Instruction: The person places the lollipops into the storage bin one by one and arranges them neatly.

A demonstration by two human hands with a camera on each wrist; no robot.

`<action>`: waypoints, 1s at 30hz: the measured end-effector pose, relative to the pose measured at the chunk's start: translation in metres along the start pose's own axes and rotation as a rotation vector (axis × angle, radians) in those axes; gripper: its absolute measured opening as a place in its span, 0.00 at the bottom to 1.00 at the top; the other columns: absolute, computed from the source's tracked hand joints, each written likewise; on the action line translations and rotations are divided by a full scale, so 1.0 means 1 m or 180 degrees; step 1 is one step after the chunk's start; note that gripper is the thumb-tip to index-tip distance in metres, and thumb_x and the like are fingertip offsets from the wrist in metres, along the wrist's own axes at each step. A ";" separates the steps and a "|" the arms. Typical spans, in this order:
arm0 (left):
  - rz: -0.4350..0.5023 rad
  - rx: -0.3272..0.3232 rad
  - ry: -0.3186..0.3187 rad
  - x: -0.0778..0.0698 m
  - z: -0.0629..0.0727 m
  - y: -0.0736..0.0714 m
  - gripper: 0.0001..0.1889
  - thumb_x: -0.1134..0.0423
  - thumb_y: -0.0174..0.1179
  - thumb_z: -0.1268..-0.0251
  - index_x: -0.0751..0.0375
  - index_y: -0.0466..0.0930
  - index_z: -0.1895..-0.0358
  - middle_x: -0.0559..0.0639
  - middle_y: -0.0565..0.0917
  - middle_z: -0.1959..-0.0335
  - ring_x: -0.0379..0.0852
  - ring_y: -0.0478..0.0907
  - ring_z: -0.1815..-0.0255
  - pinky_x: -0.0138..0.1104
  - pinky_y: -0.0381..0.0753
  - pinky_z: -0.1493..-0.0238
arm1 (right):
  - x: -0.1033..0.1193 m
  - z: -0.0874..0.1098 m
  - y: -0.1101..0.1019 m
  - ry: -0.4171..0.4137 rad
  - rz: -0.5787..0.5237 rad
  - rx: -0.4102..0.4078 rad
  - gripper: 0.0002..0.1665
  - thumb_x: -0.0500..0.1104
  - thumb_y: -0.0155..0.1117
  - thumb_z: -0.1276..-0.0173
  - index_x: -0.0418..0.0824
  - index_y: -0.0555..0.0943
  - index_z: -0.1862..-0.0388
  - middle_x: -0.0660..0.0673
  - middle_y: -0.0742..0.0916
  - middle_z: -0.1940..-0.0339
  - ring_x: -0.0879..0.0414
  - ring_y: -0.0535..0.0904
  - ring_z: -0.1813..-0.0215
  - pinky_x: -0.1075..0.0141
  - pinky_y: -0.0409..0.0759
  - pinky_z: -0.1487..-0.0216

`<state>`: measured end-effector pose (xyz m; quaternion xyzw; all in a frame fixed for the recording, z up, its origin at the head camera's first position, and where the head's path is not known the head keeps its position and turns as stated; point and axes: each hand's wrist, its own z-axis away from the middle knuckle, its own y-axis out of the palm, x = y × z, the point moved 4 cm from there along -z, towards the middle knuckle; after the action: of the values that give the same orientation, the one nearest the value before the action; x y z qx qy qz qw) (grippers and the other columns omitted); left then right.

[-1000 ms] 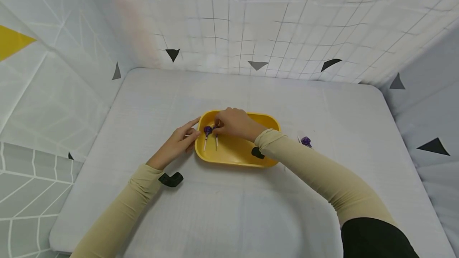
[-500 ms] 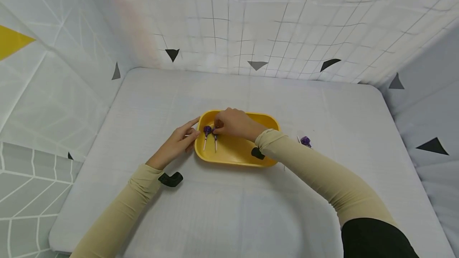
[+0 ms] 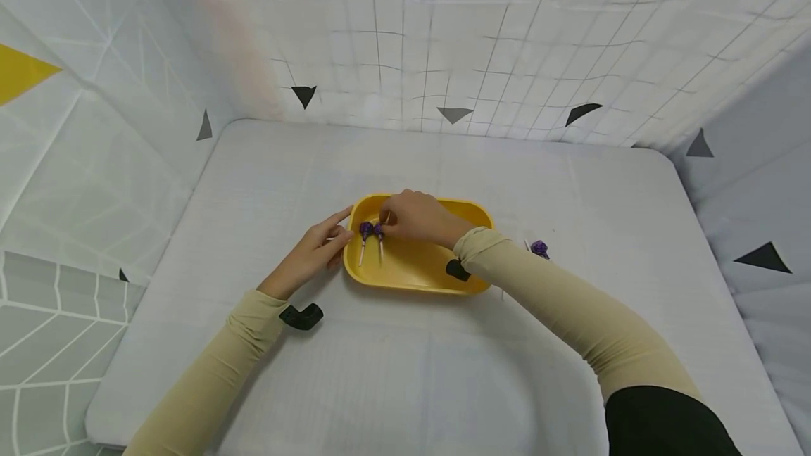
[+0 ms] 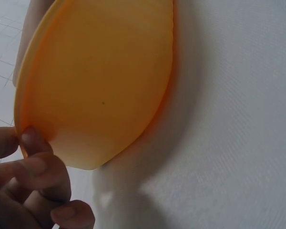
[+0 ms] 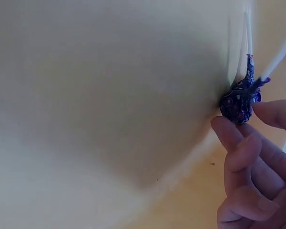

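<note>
A yellow tray (image 3: 418, 269) lies on the white table with two purple-wrapped lollipops at its left end. My left hand (image 3: 322, 243) is at the tray's left end, fingertips gripping the rim and outer wall (image 4: 100, 90). The left lollipop (image 3: 365, 229) stands beside the right lollipop (image 3: 379, 229), heads close together, white sticks toward me. Over the tray, my right hand (image 3: 418, 220) has its thumb and forefinger spread apart around the lollipop head (image 5: 236, 107), fingertips right at the wrapper. The remaining right fingers are loosely bent.
Right of the tray, another purple lollipop (image 3: 540, 249) lies on the table (image 3: 380, 378), partly behind the right sleeve (image 3: 557, 301). White stick ends show near that sleeve. Patterned cloth walls (image 3: 481, 41) enclose the table's back and sides.
My right fingers have shifted slightly right, off the lollipop, and more of its purple head shows. The left hand and the tray stay where they were.
</note>
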<state>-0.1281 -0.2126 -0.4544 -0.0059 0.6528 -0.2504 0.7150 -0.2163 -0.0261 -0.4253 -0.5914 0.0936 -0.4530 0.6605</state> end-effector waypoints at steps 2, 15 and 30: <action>0.0010 0.0000 -0.0015 0.000 0.000 0.000 0.29 0.55 0.48 0.15 0.50 0.56 0.17 0.57 0.73 0.69 0.43 0.68 0.76 0.31 0.70 0.73 | -0.001 0.000 0.000 0.0011 -0.0041 0.0044 0.16 0.51 0.69 0.27 0.45 0.88 0.48 0.48 0.91 0.53 0.54 0.87 0.53 0.61 0.87 0.51; 0.0027 0.0020 -0.0006 0.000 -0.001 0.000 0.29 0.56 0.48 0.15 0.52 0.56 0.17 0.54 0.72 0.70 0.43 0.68 0.76 0.32 0.70 0.74 | -0.001 -0.001 0.001 -0.0001 -0.0235 0.0052 0.16 0.49 0.71 0.28 0.41 0.89 0.49 0.46 0.92 0.53 0.53 0.88 0.51 0.61 0.86 0.46; 0.0033 0.0008 -0.0041 0.000 -0.001 0.001 0.29 0.55 0.48 0.15 0.52 0.56 0.17 0.53 0.72 0.70 0.43 0.68 0.76 0.31 0.70 0.73 | -0.002 0.001 0.001 0.0005 -0.0179 0.0063 0.16 0.48 0.73 0.30 0.42 0.89 0.48 0.47 0.92 0.53 0.54 0.88 0.50 0.60 0.86 0.45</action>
<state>-0.1286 -0.2114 -0.4546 -0.0033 0.6478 -0.2474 0.7205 -0.2162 -0.0245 -0.4267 -0.5869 0.0730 -0.4728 0.6533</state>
